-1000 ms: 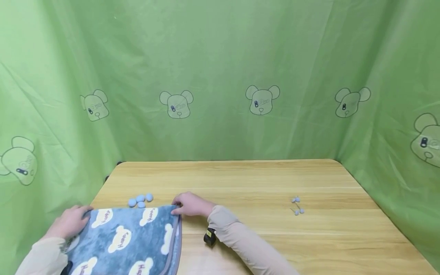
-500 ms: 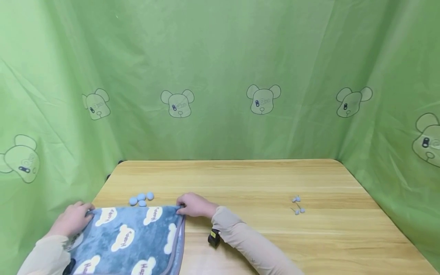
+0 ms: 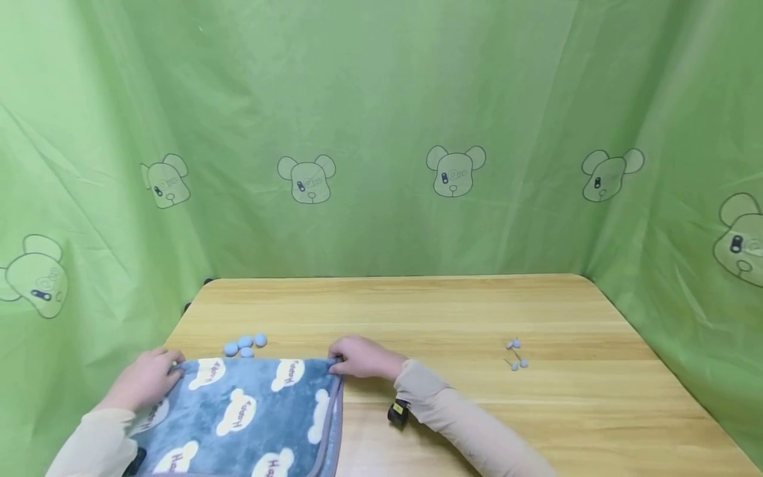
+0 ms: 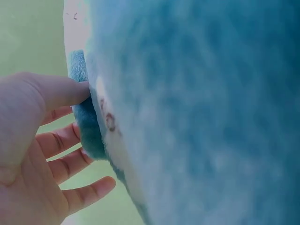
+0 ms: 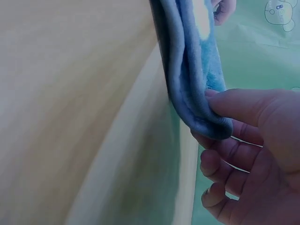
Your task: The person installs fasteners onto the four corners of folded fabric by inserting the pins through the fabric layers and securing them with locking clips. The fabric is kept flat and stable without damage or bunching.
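Note:
A folded blue plush blanket (image 3: 268, 417) with white bear heads and lettering lies at the front left in the head view. The left hand (image 3: 143, 381) holds its far left corner; in the left wrist view the thumb (image 4: 70, 91) presses on the folded edge with the fingers behind it. At the far right corner, the right hand (image 3: 366, 358) pinches the layers. The right wrist view shows the thumb (image 5: 239, 104) on one side of the blanket's layered edge (image 5: 187, 89) and fingers beneath. The blanket's near part runs out of the head view.
Several pale blue round pieces (image 3: 245, 342) lie just beyond the blanket's far edge. Farther right on the wooden table (image 3: 441, 311) are several small blue balls on thin stems (image 3: 516, 355). A green curtain (image 3: 381, 99) with bear drawings surrounds the table.
Both hands have moved to the right with the blanket between them, mostly in the last half second. The blue pieces on the table have stayed in place.

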A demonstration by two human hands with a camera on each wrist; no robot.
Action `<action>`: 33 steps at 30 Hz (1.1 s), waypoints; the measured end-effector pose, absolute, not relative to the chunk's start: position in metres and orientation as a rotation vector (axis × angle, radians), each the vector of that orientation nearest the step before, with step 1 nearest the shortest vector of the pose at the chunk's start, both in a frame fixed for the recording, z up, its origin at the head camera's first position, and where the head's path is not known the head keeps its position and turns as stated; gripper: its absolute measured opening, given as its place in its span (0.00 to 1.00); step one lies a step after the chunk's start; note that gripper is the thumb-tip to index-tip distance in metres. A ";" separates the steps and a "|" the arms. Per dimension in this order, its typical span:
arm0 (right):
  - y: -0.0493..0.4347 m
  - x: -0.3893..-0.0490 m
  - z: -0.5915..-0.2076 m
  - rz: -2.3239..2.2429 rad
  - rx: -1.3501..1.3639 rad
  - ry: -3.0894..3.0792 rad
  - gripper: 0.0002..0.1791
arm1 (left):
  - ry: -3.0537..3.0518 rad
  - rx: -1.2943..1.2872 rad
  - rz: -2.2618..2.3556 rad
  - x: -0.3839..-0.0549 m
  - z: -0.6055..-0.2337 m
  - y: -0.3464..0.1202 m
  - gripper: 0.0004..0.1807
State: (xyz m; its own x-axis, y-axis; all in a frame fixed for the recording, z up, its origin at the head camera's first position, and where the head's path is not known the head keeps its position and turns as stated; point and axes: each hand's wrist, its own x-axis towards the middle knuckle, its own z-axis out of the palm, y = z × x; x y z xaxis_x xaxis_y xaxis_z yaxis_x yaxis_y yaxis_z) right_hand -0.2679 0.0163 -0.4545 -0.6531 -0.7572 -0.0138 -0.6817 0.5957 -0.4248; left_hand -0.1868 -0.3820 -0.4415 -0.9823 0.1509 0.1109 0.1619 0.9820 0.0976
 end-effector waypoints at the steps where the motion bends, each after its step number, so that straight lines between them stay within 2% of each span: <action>1: 0.020 -0.268 -0.454 -0.575 -1.209 2.632 0.06 | -3.023 -0.254 -0.159 -0.187 -0.442 -0.379 0.09; 18: 0.092 -0.270 -0.440 -0.664 -1.167 2.617 0.04 | -2.915 -0.490 -0.145 -0.195 -0.433 -0.319 0.06; 33: 0.168 -0.291 -0.436 -0.665 -1.152 2.645 0.04 | -2.987 -0.667 -0.149 -0.216 -0.421 -0.259 0.03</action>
State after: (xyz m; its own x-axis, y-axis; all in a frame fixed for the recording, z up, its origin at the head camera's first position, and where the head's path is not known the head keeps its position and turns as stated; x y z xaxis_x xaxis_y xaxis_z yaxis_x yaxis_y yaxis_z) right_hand -0.2906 0.1679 -0.4360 -0.6834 -0.7299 0.0122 -0.6489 0.5997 -0.4683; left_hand -0.2164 -0.2591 -0.4213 -0.9025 0.4197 0.0966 0.4273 0.9008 0.0779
